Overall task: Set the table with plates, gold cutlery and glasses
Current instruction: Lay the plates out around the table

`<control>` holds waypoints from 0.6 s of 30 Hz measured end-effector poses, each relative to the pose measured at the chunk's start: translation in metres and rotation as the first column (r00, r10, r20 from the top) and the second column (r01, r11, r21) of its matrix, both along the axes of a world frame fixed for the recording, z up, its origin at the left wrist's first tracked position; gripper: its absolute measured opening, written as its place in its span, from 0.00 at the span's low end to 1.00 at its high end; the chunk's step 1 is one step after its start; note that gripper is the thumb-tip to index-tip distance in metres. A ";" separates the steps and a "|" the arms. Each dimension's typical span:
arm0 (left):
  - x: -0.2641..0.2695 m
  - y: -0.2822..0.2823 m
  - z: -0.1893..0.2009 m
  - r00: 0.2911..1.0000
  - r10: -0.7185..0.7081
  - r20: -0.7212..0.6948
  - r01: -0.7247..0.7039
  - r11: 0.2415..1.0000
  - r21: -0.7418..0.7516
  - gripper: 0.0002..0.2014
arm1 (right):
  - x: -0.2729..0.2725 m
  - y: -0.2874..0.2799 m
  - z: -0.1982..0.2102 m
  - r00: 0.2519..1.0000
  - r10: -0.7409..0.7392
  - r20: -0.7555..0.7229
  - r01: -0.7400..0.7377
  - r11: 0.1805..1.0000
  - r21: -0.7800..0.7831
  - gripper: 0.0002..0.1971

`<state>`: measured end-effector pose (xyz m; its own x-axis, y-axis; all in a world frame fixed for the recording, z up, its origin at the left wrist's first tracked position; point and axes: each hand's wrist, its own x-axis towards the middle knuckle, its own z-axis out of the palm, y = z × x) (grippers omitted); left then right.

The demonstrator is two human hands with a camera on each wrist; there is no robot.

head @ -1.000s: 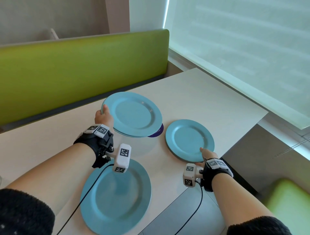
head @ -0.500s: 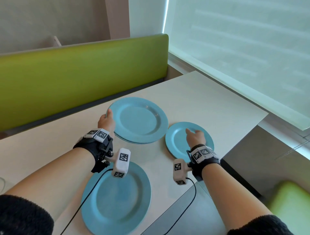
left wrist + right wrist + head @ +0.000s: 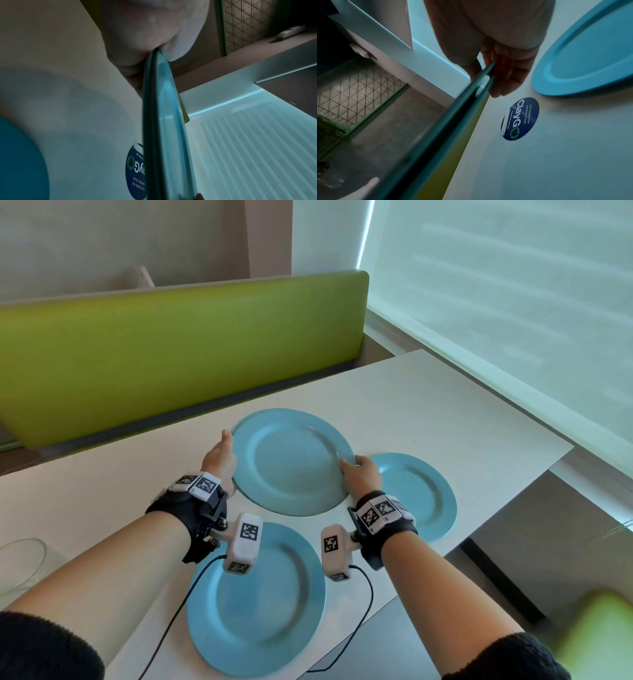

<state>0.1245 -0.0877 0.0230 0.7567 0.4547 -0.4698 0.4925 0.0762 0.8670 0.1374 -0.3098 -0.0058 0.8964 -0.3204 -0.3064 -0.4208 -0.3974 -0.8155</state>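
Nearest me, one blue plate (image 3: pixel 257 601) is lying flat at the table's (image 3: pixel 428 412) near edge, under my wrist rigs. A second plate (image 3: pixel 421 498) is sitting flat to the right, near the right edge. A glass (image 3: pixel 20 563) is just showing at far left.

Between my hands I'm holding the stack (image 3: pixel 291 462), lifted off the table. Both wrist views are showing two rims edge-on, so I'm reading it as two plates, not one. Left hand (image 3: pixel 219 462) is pinching the left rim, thumb on top, fingers underneath. Right hand (image 3: pixel 361 475) is gripping the right rim the same way, fingers curled under. The stack's right edge is overhanging the second plate's left rim, with a gap between them.

A blue sticker (image 3: pixel 519 119) is lying on the table under the stack.

Key relation: the stack is spanning straight across between the two hands, both equally close. The free spots are lying beyond it, toward the green bench (image 3: pixel 171 354). My guess is the top plate needs peeling off first, one hand keeping the lower one. No cutlery in view.
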 end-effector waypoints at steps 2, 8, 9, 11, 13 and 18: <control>-0.002 0.008 0.004 0.999 0.032 0.010 -0.032 0.999 -0.024 0.32 | 0.001 0.006 -0.001 1.000 0.005 -0.011 -0.005 1.000 0.016 0.17; 0.005 0.051 0.006 0.984 0.179 0.023 -0.180 0.975 0.131 0.30 | 0.008 0.030 0.006 0.999 -0.025 -0.044 0.037 0.959 0.281 0.07; 0.006 0.061 0.006 0.976 0.215 0.029 -0.217 0.964 0.151 0.30 | 0.008 0.035 0.008 0.998 -0.026 -0.055 0.043 0.942 0.333 0.06; 0.008 0.083 0.007 0.949 0.309 0.056 -0.314 0.935 0.163 0.30 | 0.009 0.046 0.009 0.997 -0.034 -0.064 0.057 0.919 0.390 0.06; 0.008 0.105 0.009 0.912 0.399 0.092 -0.409 0.896 0.170 0.28 | 0.011 0.059 0.007 0.997 -0.055 -0.057 0.073 0.925 0.373 0.06; 0.001 0.158 0.018 0.817 0.558 0.146 -0.577 0.793 0.194 0.25 | 0.015 0.086 -0.007 0.993 -0.093 -0.079 0.114 0.936 0.334 0.09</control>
<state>0.1259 0.0706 0.0409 0.3593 0.8972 -0.2569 0.3518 0.1247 0.9277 0.1525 -0.2239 -0.0124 0.8401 -0.2790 -0.4652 -0.4976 -0.0548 -0.8657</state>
